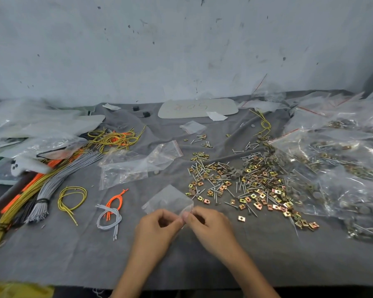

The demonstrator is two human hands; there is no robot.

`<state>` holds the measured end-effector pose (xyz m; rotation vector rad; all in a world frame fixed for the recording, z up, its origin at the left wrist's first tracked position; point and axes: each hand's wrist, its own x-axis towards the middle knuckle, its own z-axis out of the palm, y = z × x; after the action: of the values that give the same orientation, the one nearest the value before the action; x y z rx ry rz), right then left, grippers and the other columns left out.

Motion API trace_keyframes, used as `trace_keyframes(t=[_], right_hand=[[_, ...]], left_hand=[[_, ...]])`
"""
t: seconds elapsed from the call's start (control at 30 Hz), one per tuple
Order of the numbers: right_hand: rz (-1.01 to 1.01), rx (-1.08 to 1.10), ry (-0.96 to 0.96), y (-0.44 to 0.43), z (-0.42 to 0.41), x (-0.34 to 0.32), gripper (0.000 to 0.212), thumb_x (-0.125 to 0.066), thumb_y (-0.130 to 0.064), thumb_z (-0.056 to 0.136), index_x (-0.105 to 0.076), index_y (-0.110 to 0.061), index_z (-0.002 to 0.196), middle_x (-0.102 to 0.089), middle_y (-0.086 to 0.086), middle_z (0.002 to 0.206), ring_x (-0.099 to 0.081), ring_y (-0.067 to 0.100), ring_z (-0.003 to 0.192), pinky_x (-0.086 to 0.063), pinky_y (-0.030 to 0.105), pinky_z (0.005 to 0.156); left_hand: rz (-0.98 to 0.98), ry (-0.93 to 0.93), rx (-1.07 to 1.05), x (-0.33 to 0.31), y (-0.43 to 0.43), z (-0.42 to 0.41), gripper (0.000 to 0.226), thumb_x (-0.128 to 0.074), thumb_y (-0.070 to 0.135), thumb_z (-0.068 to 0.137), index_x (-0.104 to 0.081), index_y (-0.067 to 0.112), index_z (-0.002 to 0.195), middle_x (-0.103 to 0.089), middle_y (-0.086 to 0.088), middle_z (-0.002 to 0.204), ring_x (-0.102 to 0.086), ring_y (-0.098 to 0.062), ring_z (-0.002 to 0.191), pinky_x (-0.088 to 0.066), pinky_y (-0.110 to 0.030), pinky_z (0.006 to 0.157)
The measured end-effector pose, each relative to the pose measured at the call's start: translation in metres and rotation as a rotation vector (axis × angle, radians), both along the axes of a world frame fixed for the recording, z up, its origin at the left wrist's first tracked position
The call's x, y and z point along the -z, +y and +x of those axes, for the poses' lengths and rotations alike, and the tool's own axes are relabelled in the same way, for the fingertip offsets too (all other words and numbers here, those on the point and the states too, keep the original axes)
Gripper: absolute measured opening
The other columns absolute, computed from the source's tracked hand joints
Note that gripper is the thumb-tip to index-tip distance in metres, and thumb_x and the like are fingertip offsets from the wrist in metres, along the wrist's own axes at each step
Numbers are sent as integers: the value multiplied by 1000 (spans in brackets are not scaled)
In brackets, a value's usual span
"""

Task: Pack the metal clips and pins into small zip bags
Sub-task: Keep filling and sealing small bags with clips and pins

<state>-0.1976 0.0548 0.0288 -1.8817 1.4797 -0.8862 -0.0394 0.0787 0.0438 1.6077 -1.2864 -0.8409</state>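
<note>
Clear small zip bag (169,200), empty and flat, pinched by both hands (185,220).

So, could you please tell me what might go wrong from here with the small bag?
The left hand and right hand pinch only the near edge of the small zip bag, so it may slip or stay shut. The pile of clips and pins lies mixed with grey round pieces, so wrong parts could go in.

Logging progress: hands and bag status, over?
Left hand, right hand pinch small clear plastic zip bag, apparently empty. Gold square metal clips, silver pins loose at right. Nothing blocking.
</note>
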Motion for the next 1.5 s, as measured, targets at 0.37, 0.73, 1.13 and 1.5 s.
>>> trace_keyframes(t=[0.37,0.73,1.13,1.5], right_hand=[[-41,44,167,0,6,10,43,-36,-78,79,-56,-42,88,-64,-10,77,-58,7,79,-44,32,68],[-215,252,140,-11,-10,0,14,-57,-39,96,-68,-32,101,-64,-16,99,-50,9,94,-46,28,81],[-207,263,485,-35,-3,6,26,-49,-42,101,-66,-31,117,-60,-5,117,-50,20,107,-37,36,95],[-278,139,107,-19,5,3,2,-58,-21,99,-56,-20,98,-53,-7,101,-53,16,88,-44,33,77]], left_hand=[[-318,-674,151,0,9,8,25,-61,32,78,-58,39,102,-56,4,55,-58,-18,57,-39,-30,51],[-320,-855,-121,11,-8,6,30,-59,20,76,-80,21,98,-74,-9,72,-68,-33,57,-53,-38,47],[-224,-625,-6,32,-26,0,44,-56,23,96,-57,27,140,-74,-10,91,-67,-36,91,-49,-44,73],[-148,-402,14,29,-23,5,46,-56,34,82,-57,34,128,-62,23,78,-59,-3,72,-49,-35,70]])
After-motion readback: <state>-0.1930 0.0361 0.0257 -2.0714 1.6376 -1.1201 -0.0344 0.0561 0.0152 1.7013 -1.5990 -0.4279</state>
